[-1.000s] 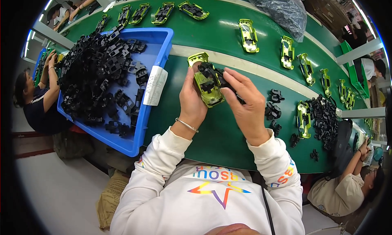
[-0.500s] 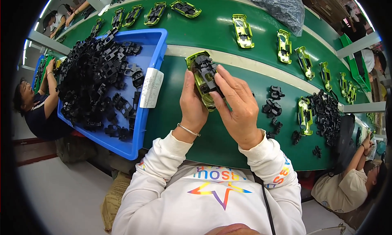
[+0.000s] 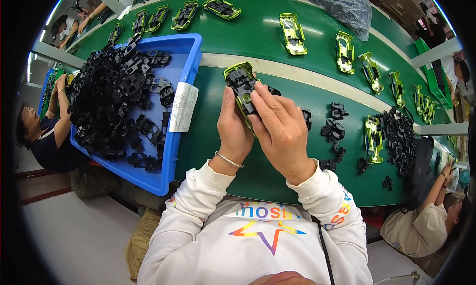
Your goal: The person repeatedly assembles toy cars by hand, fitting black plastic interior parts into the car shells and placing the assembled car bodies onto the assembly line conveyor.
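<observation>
A lime-green toy car shell is held up in front of me, tilted, its open underside showing. A black plastic insert lies inside it. My left hand is closed around the shell's left side, with the thumb along its edge. From the right, my right hand is closed on the car, its fingers together and pressing on the black insert. Those fingers hide the car's lower right part. Another black piece shows just behind my right fingers; whether it touches the car I cannot tell.
At left stands a blue bin heaped with black inserts. Several green car shells lie along the far green belt. To my right are loose black inserts, a pile and a green shell. Co-workers sit at both sides.
My right fingers have shifted slightly left and up over the insert, which now looks lower in the shell. My left hand has kept its hold.
</observation>
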The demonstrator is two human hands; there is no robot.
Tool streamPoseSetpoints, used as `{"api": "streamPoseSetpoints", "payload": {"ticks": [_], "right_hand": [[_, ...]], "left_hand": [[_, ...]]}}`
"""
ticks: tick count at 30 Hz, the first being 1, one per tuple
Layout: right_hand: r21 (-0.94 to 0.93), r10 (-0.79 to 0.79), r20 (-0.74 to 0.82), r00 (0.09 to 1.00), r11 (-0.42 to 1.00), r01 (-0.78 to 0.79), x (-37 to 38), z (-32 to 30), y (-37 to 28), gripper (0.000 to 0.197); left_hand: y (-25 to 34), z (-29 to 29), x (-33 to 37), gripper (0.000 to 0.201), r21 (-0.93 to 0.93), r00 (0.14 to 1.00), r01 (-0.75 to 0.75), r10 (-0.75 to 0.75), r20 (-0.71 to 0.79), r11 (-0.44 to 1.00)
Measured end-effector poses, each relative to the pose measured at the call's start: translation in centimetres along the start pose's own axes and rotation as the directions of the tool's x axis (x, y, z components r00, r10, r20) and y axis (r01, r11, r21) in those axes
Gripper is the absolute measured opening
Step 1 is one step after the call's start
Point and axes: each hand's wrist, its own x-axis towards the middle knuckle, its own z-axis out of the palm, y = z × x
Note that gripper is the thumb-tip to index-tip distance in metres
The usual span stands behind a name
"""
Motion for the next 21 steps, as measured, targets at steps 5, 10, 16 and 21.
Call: {"api": "streamPoseSetpoints", "payload": {"ticks": [5, 10, 16, 21], "right_hand": [[-0.048, 0.022, 0.071, 0.997, 0.999, -0.019, 0.5, -0.8, -0.6, 0.046], [0.015, -0.043, -0.029, 0.999, 0.999, 0.043, 0.1, -0.6, -0.1, 0.046], [0.000, -0.043, -0.052, 0.998, 0.999, 0.043, -0.1, -0.3, 0.2, 0.046], [-0.106, -0.028, 0.001, 1.000, 0.994, 0.028, 0.3, -0.7, -0.2, 0.045]], "left_hand": [[0.3, 0.3, -0.2, 0.057, -0.019, 1.000, 0.016, -0.016, 0.027, 1.000], [0.4, 1.0, -0.6, 0.057, -0.017, 0.996, -0.017, 0.018, 0.083, 1.000], [0.7, 1.6, -0.8, 0.057, 0.003, 0.996, -0.031, 0.030, 0.079, 1.000], [0.6, 0.9, -0.5, 0.057, 0.001, 0.999, -0.024, 0.024, 0.032, 1.000]]}}
